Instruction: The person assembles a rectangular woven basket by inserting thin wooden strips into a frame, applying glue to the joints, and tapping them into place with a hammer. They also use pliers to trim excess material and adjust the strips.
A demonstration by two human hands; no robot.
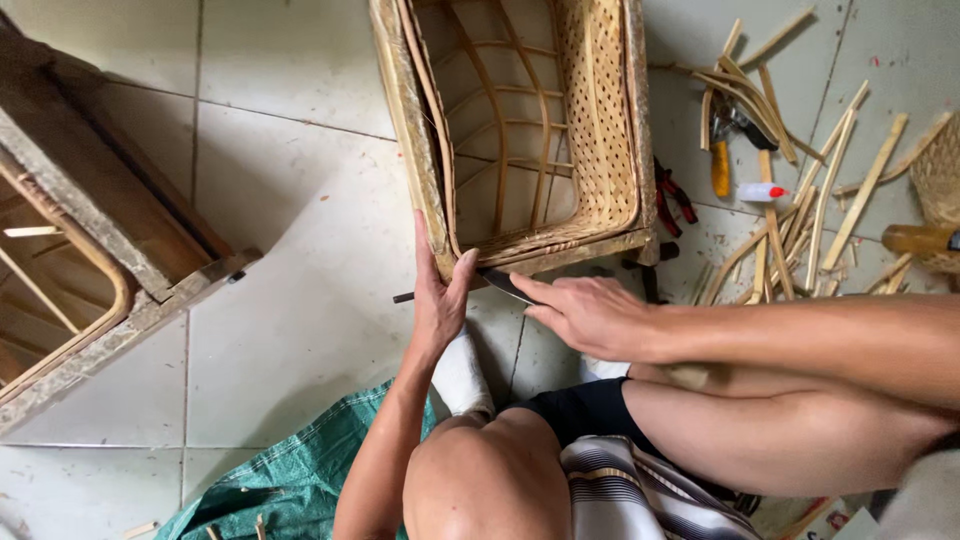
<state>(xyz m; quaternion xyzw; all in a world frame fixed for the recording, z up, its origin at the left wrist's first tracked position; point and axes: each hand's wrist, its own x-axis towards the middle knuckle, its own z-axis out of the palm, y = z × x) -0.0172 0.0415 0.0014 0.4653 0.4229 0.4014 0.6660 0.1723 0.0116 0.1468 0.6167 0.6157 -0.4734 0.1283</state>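
A pale tiled floor (290, 300) carries everything here. Largest on it is a woven bamboo basket frame (520, 130), rectangular and open, lying in the upper middle with its near rim toward the person's knees. At the far left stands a second wooden frame (110, 250), rougher and darker. A green woven sheet (290, 480) lies under the person's legs at the bottom.

To the right of the basket, a loose scatter of bamboo strips (800, 190) covers the tiles, with a yellow-handled tool (720, 165) and red-handled pliers (675, 195) among them (the pliers just beside the basket's right wall).

The left hand (438, 295) grips the basket's near left corner, fingers (422, 245) flat up the outer side and thumb against the rim. The right hand (590, 315) is closed around a dark knife (505, 285), forefinger stretched along it, the blade lying just under the basket's near rim, between the two hands.
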